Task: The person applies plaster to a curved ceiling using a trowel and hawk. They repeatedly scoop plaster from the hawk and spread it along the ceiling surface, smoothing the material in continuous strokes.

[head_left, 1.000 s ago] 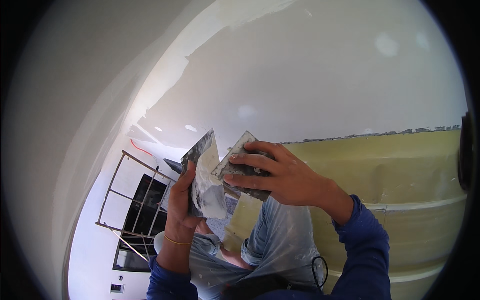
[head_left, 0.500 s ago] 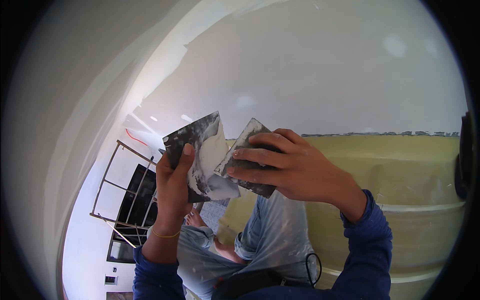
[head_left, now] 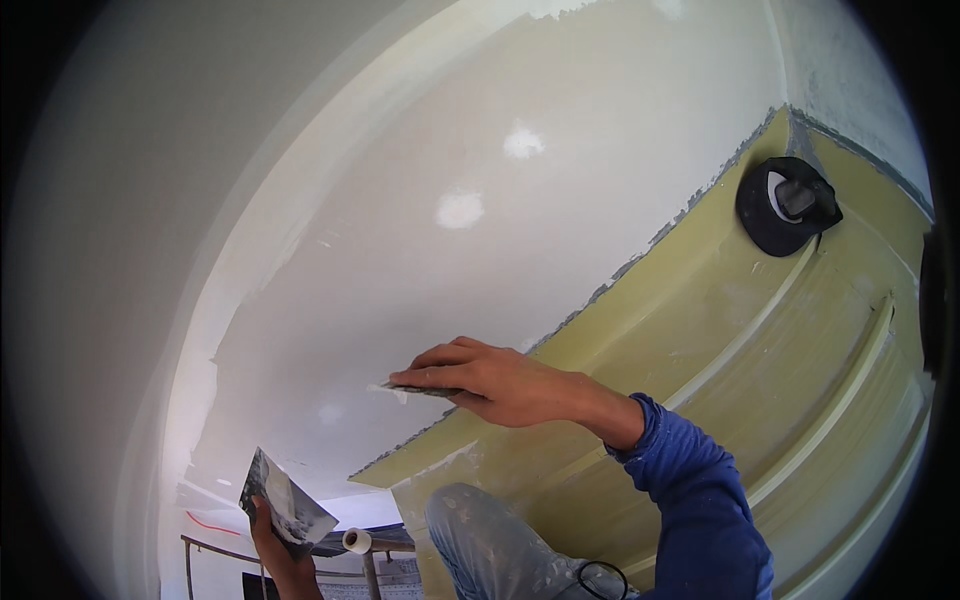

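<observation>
Right hand point(head_left: 500, 382) at centre frame, fingers flat and closed over a putty knife point(head_left: 410, 390), pressing its blade against the white ceiling point(head_left: 480, 170) just beside the yellow-green painted band point(head_left: 760, 330); blade tip pointing toward frame left, long axis roughly level. Left hand point(head_left: 275, 545) at lower left, curled shut around a plaster-smeared flat trowel point(head_left: 285, 500), tilted, long axis running from upper left to lower right. Round black fixture point(head_left: 785, 203) at upper right; small white roll point(head_left: 356, 541) near bottom.
</observation>
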`<state>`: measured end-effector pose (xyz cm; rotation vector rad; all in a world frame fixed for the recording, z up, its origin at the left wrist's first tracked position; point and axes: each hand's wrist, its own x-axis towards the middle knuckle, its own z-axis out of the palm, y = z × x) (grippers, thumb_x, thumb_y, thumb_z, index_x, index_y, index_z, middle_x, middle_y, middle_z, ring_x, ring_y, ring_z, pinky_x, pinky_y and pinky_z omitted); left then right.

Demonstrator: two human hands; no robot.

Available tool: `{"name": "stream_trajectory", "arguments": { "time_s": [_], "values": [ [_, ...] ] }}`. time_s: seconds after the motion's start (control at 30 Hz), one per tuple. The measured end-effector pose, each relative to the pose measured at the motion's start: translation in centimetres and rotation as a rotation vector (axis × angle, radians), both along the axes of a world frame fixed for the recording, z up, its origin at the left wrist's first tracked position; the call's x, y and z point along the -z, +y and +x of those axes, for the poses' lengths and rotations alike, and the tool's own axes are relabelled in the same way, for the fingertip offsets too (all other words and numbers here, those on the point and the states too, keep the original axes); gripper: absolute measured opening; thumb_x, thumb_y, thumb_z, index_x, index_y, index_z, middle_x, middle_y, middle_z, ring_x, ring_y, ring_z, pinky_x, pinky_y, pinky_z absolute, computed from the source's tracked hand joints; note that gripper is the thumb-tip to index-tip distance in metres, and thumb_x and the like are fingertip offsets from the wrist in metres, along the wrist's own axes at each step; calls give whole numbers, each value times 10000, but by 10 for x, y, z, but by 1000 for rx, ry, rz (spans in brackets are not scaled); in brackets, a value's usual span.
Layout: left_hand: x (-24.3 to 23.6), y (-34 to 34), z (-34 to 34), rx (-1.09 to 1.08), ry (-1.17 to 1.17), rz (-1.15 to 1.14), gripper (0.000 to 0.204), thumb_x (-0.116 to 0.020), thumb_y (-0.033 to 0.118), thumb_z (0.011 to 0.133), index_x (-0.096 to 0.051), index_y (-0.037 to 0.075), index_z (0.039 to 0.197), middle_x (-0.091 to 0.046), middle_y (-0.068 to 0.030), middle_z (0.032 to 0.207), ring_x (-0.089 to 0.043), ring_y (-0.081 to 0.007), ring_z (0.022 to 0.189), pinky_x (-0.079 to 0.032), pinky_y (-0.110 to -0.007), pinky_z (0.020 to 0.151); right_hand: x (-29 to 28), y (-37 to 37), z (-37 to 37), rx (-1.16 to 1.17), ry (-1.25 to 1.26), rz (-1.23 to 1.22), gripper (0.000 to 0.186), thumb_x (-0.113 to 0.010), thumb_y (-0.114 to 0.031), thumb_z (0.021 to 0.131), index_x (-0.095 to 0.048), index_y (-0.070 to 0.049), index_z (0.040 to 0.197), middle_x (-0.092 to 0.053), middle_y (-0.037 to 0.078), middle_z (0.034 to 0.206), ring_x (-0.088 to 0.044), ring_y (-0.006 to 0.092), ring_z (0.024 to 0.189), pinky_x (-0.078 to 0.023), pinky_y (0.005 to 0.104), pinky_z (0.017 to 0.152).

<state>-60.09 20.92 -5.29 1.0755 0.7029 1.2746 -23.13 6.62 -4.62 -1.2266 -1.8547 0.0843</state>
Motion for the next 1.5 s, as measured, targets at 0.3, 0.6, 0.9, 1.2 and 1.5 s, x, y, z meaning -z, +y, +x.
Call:
{"name": "stream_trajectory", "arguments": {
  "time_s": [0.3,0.6,0.9,1.2,1.5],
  "values": [
    [93,75,-95,-139,869,500,377,-596,87,879,-588,-15,1241,-691,-216,923,-641,-307,795,-517,-386,695,-166,-65,179,952,270,639,430,-451,-99,970,-579,-74,1379,-605,205,1282,-630,378,1102,-502,394,965],
    [96,69,-96,-181,1102,579,276,-611,133,902,-617,-19,1133,-680,-229,902,-632,-327,786,-516,-392,695,-225,-60,232,1109,32,778,371,-481,-76,888,-665,51,1184,-652,344,1082,-649,463,1028,-509,475,917],
    [105,70,-98,-104,835,329,352,-635,150,871,-608,-6,1185,-693,-238,947,-665,-367,842,-527,-420,733,-225,-48,228,1150,44,792,392,-466,-89,923,-640,13,1259,-642,293,1178,-625,461,1079,-498,489,952],
    [96,51,-96,-84,848,518,438,-648,131,821,-597,3,1238,-696,-227,955,-666,-366,838,-523,-426,727,-230,-39,219,1222,54,781,385,-463,-112,928,-627,6,1256,-619,277,1209,-624,456,1067,-495,534,941],
    [106,62,-113,-93,869,464,478,-680,135,809,-589,-7,1256,-701,-225,951,-669,-338,840,-528,-417,738,-221,5,167,1370,23,712,409,-504,-133,889,-622,-3,1258,-613,287,1202,-611,486,1065,-492,543,917]
  ]
}}
